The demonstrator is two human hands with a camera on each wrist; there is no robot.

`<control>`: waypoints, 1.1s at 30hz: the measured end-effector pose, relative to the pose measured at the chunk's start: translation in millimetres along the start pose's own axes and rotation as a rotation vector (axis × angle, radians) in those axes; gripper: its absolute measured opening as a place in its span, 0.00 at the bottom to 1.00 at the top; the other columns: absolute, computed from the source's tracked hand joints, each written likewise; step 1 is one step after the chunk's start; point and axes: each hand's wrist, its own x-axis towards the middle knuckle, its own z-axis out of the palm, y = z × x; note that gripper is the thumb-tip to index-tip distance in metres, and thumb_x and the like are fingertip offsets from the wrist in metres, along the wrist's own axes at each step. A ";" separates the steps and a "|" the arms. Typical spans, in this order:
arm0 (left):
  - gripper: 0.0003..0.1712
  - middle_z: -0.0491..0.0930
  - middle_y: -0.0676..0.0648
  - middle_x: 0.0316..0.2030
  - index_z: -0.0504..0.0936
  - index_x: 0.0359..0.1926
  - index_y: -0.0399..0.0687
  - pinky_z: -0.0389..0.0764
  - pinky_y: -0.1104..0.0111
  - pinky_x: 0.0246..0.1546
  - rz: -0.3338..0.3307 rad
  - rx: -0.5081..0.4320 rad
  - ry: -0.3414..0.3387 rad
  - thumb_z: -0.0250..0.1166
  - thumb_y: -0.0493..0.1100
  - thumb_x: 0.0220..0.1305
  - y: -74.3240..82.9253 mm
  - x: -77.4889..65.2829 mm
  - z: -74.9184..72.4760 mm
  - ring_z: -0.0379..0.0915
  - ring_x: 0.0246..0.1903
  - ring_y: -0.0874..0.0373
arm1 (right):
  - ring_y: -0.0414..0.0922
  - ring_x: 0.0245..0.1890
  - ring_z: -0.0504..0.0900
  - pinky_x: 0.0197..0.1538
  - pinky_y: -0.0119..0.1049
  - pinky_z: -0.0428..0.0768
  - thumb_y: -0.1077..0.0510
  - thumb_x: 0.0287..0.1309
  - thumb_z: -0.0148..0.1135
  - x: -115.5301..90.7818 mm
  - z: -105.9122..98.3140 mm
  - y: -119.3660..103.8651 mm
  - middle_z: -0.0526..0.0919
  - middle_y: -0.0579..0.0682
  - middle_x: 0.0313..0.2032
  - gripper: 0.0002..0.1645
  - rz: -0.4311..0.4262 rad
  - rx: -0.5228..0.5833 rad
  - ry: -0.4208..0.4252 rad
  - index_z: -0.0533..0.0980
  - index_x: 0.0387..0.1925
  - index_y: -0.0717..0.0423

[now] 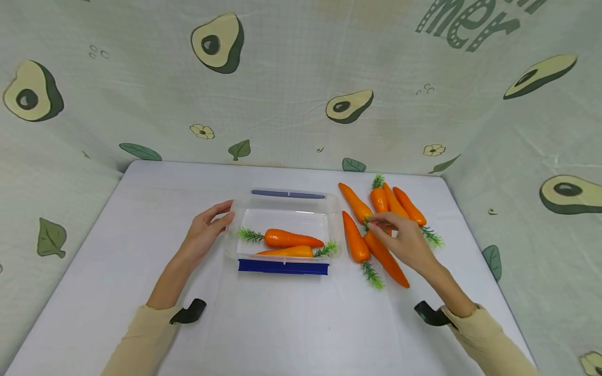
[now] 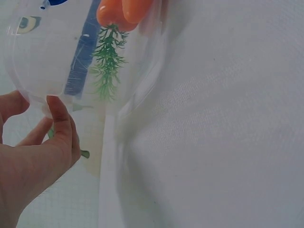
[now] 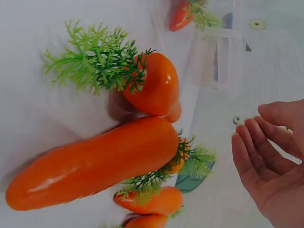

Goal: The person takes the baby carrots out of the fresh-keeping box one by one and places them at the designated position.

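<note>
A clear plastic food container (image 1: 282, 218) with blue clip flaps stands mid-table. Inside it lie two orange carrots with green tops, a redder one (image 1: 289, 238) and a paler one (image 1: 293, 252) nearer the front wall. My left hand (image 1: 204, 233) holds the container's left rim between thumb and fingertips. Over the pile at right hovers my right hand (image 1: 404, 237), fingers loosely bent around nothing. In the head view its fingertips overlap the green top of a carrot (image 1: 386, 260); the right wrist view shows a gap between thumb and fingers (image 3: 259, 142).
Several more carrots lie right of the container, among them one close beside its wall (image 1: 356, 240) and one at the far right (image 1: 409, 204). A white cloth covers the table (image 1: 282, 324). Avocado-print fabric (image 1: 291, 68) hangs behind and at both sides.
</note>
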 end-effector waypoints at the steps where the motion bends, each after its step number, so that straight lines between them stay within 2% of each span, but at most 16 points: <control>1: 0.36 0.65 0.39 0.71 0.65 0.77 0.43 0.75 0.79 0.51 0.002 -0.001 0.001 0.61 0.53 0.76 -0.4 0.4 -0.2 0.70 0.63 0.54 | 0.45 0.37 0.84 0.41 0.34 0.85 0.68 0.61 0.71 3.4 1.2 -2.6 0.88 0.50 0.39 0.12 -0.009 0.009 -0.009 0.84 0.46 0.64; 6: 0.36 0.65 0.39 0.71 0.65 0.77 0.43 0.75 0.78 0.53 0.001 0.001 0.004 0.62 0.53 0.76 -1.7 1.1 -1.0 0.71 0.61 0.57 | 0.46 0.37 0.85 0.43 0.43 0.86 0.66 0.64 0.70 19.2 9.5 -15.6 0.88 0.52 0.42 0.11 -0.028 0.057 -0.068 0.84 0.48 0.64; 9: 0.36 0.65 0.39 0.72 0.65 0.77 0.43 0.75 0.78 0.53 -0.005 0.003 0.005 0.62 0.53 0.76 -2.3 1.0 -1.2 0.71 0.63 0.55 | 0.46 0.37 0.85 0.42 0.44 0.86 0.65 0.64 0.69 27.4 15.7 -21.4 0.88 0.51 0.43 0.11 -0.056 0.075 -0.099 0.84 0.48 0.63; 13: 0.36 0.64 0.39 0.72 0.65 0.77 0.43 0.75 0.77 0.54 -0.010 0.002 0.007 0.62 0.53 0.76 -3.2 0.6 -1.5 0.69 0.65 0.50 | 0.47 0.41 0.84 0.46 0.47 0.85 0.64 0.66 0.68 37.6 26.2 -27.4 0.88 0.52 0.46 0.13 -0.090 0.092 -0.151 0.83 0.51 0.61; 17: 0.37 0.64 0.39 0.72 0.65 0.77 0.43 0.75 0.77 0.54 -0.013 0.002 0.011 0.62 0.53 0.76 -3.8 0.0 -1.6 0.70 0.64 0.53 | 0.53 0.46 0.83 0.51 0.52 0.83 0.60 0.67 0.68 47.3 37.5 -33.2 0.87 0.54 0.49 0.15 -0.117 0.087 -0.197 0.83 0.53 0.61; 25: 0.36 0.64 0.40 0.72 0.65 0.77 0.43 0.76 0.78 0.52 -0.018 -0.012 0.015 0.62 0.52 0.76 -3.7 0.3 -0.2 0.70 0.62 0.54 | 0.56 0.49 0.83 0.53 0.49 0.83 0.62 0.65 0.70 59.3 59.6 -41.1 0.86 0.55 0.50 0.16 -0.246 0.137 -0.231 0.82 0.53 0.62; 28: 0.35 0.65 0.40 0.72 0.66 0.76 0.43 0.75 0.78 0.52 -0.019 -0.011 0.018 0.62 0.52 0.76 -3.7 0.6 0.1 0.71 0.61 0.57 | 0.57 0.49 0.82 0.53 0.50 0.83 0.63 0.65 0.69 63.0 67.6 -43.7 0.85 0.55 0.50 0.17 -0.267 0.140 -0.264 0.81 0.55 0.62; 33: 0.36 0.65 0.41 0.72 0.66 0.76 0.44 0.75 0.75 0.54 -0.016 -0.006 0.016 0.62 0.53 0.76 -2.9 1.3 0.6 0.71 0.59 0.59 | 0.59 0.50 0.81 0.54 0.54 0.82 0.61 0.67 0.68 69.4 78.0 -52.1 0.84 0.57 0.53 0.21 -0.252 0.146 -0.329 0.79 0.58 0.63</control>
